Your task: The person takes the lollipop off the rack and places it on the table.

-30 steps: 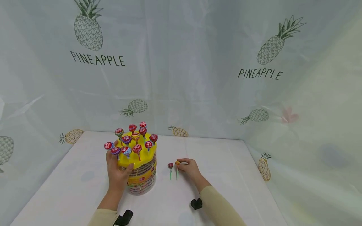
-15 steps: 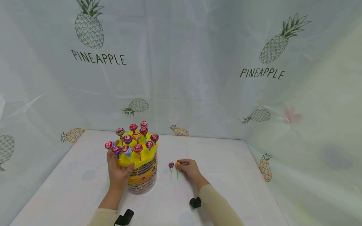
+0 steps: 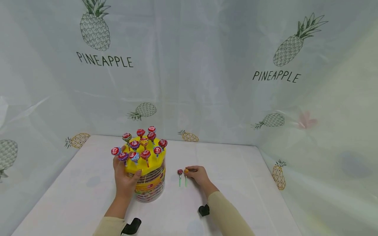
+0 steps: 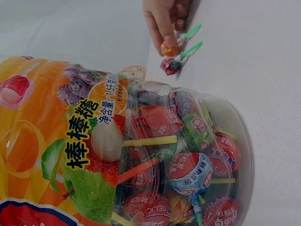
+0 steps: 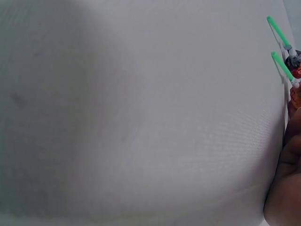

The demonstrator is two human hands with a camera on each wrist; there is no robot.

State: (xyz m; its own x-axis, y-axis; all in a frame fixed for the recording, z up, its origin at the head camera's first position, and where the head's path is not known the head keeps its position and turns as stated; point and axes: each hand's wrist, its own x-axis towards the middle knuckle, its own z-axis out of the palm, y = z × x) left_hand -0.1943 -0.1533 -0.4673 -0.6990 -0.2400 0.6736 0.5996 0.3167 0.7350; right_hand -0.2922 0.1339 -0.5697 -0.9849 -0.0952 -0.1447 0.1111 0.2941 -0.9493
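White surface (image 3: 236,183), and there stands the candy tub (image 3: 150,187), with a dark red lollipop (image 4: 170,66) and an orange lollipop (image 4: 168,50) lying side by side near it!

A pale curtain (image 3: 200,65) printed with pineapples (image 3: 95,32) hangs behind a white tabletop (image 3: 236,167).

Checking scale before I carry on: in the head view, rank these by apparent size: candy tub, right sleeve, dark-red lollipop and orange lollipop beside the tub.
1. Candy tub
2. Right sleeve, cut off by the frame
3. Dark-red lollipop and orange lollipop: too alike to rank
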